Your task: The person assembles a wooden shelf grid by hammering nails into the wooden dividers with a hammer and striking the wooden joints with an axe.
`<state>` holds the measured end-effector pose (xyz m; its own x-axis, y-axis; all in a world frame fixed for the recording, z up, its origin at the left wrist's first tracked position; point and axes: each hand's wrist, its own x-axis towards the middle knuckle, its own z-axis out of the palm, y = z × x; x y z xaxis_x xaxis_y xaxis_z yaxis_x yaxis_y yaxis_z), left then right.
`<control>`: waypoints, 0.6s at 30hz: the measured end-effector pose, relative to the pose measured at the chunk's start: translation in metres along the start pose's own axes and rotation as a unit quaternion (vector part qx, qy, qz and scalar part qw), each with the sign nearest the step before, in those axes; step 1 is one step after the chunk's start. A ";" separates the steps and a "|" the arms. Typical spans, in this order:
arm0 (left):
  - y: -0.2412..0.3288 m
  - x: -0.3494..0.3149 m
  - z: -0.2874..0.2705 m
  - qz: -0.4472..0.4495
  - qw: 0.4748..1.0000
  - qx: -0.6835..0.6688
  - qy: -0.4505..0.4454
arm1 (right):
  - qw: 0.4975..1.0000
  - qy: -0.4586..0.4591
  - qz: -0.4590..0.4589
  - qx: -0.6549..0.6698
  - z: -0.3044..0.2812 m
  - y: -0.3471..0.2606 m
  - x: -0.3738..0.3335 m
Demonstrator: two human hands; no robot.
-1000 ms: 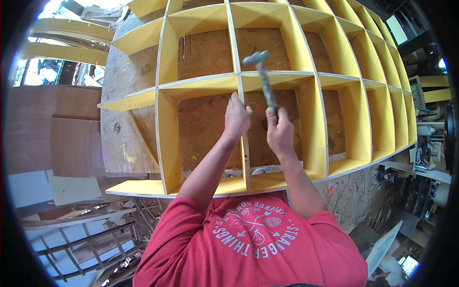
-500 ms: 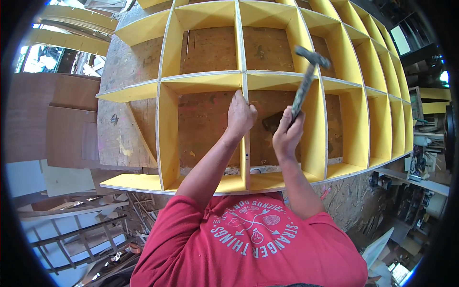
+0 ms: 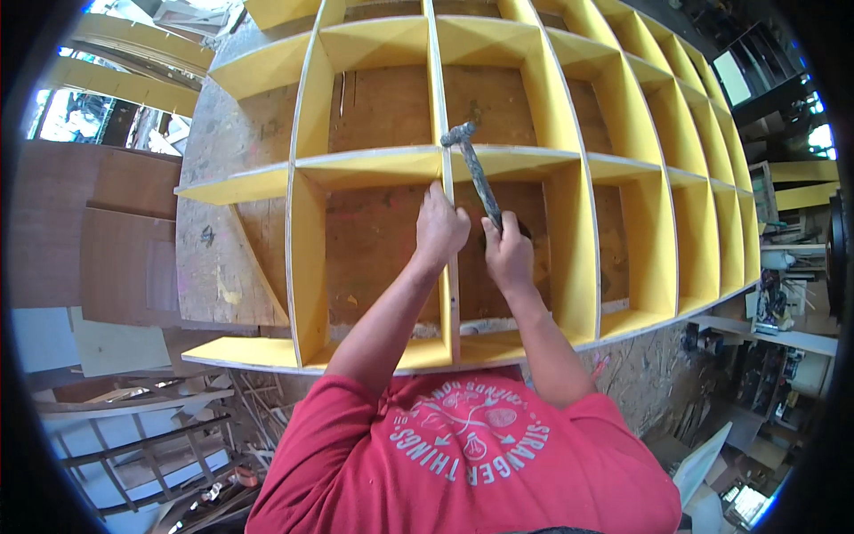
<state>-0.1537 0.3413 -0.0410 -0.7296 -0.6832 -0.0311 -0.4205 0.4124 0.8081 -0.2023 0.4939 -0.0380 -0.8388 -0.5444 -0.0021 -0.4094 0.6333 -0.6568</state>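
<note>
A large grid of yellow wooden panels [image 3: 374, 165] with pale plywood edges lies in front of me. My right hand [image 3: 510, 258] is wrapped around the handle of a hammer [image 3: 481, 187], whose dark metal head is over the joint where a crosswise panel meets an upright divider [image 3: 448, 294]. Just below that joint, on the left side of the divider, my left hand [image 3: 441, 227] is closed in a pinch with its fingertips pointing up. Whatever sits between those fingertips is too small to make out.
Beneath the grid is a stained brown wooden tabletop [image 3: 374, 258]. A slanted wooden strip [image 3: 260, 264] lies in the left opening. Brown boards [image 3: 124, 258] stand at the left, scrap wood lies lower left, and cluttered shelves [image 3: 783, 325] are at the right.
The hammer has swung down and left, from above the right-hand opening to the joint by my left hand. My left hand stays pinched at the divider; the view has shifted slightly.
</note>
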 end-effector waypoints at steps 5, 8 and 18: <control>0.005 -0.006 0.000 -0.025 1.000 0.003 -0.007 | 0.962 0.228 -0.047 0.143 -0.010 -0.015 -0.014; 0.002 -0.004 0.003 -0.010 1.000 0.008 -0.012 | 0.991 0.112 -0.060 0.038 -0.008 -0.001 -0.002; -0.001 -0.007 0.005 -0.018 1.000 0.003 0.002 | 0.970 -0.026 -0.081 -0.226 -0.063 -0.013 0.024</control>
<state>-0.1510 0.3484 -0.0449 -0.7109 -0.7009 -0.0580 -0.4508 0.3908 0.8025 -0.2397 0.5074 0.0180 -0.7352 -0.6773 0.0278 -0.6606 0.7066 -0.2535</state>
